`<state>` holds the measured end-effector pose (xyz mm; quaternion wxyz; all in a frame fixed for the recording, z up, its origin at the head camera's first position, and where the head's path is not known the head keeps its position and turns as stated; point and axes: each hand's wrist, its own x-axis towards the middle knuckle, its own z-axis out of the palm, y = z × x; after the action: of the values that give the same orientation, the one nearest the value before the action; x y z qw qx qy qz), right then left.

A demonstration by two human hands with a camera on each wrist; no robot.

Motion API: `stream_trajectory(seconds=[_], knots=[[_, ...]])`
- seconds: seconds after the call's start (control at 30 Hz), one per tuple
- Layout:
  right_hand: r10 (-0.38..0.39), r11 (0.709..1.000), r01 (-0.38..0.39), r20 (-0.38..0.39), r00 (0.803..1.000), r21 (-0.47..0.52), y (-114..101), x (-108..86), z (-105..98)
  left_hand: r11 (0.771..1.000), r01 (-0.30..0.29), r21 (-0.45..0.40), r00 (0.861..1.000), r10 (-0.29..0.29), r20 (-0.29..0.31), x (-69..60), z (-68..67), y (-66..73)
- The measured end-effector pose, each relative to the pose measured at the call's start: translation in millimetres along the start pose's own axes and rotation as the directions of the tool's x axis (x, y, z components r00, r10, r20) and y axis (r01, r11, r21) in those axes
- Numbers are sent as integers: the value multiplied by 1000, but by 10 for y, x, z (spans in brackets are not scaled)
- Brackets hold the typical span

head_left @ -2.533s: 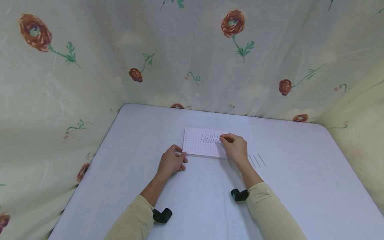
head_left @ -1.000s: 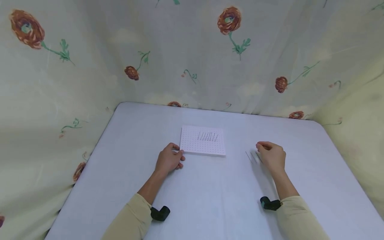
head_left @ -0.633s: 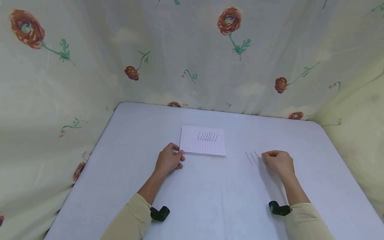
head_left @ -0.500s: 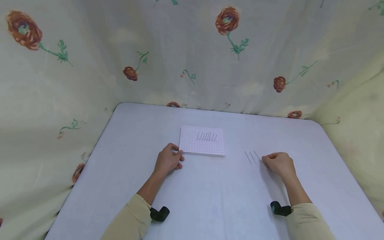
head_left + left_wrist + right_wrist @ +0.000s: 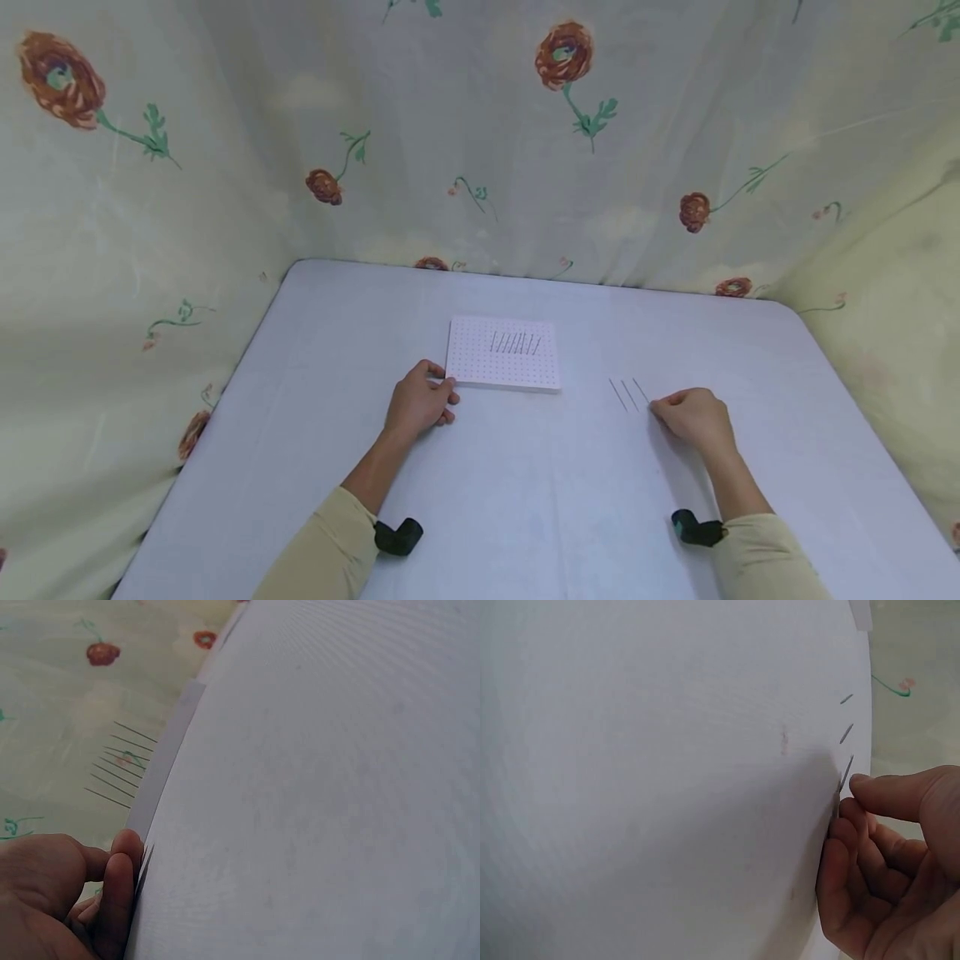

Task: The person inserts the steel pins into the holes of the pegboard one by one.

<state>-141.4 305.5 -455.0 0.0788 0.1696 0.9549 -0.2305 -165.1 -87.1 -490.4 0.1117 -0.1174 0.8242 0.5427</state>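
A white pegboard (image 5: 480,367) lies on the table, dotted with small holes. Several thin metal pins (image 5: 514,342) stand in a row toward its back right. My left hand (image 5: 418,400) holds the board's near left corner, thumb at the front edge and a finger at the side. To the right of the board, three loose pins (image 5: 630,395) lie slanted on the cloth. At the near end of the rightmost one, my right hand (image 5: 697,418) pinches with thumb and curled fingers. In the right wrist view that pin (image 5: 847,772) runs to the fingertips, which hide its end.
White cloth covers the table (image 5: 495,492). Behind and beside it hangs a flowered curtain (image 5: 420,100). A black camera mount sits on each wrist, the left mount (image 5: 399,537) and the right mount (image 5: 696,528) both near the table surface.
My right hand has left the pin row on the board, moved right to the loose pins, then lowered onto the rightmost one. The left hand stays at the board's corner.
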Motion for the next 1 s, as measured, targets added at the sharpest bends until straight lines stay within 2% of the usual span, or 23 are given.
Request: stream_trajectory(seconds=[0.37, 0.8, 1.0], knots=[[-66, 997, 65, -26, 997, -37, -77, -12, 47, 1000, 8, 16, 1000, -8, -10, -12, -11, 12], [-85, 985, 90, 44, 995, -144, -158, 47, 53, 1000, 3, -4, 1000, -3, -1, -3, 4, -8], [-80, 991, 84, 37, 996, -108, -134, 22, 86, 1000, 0, -1, 1000, 0, -1, 9, 3, -11]])
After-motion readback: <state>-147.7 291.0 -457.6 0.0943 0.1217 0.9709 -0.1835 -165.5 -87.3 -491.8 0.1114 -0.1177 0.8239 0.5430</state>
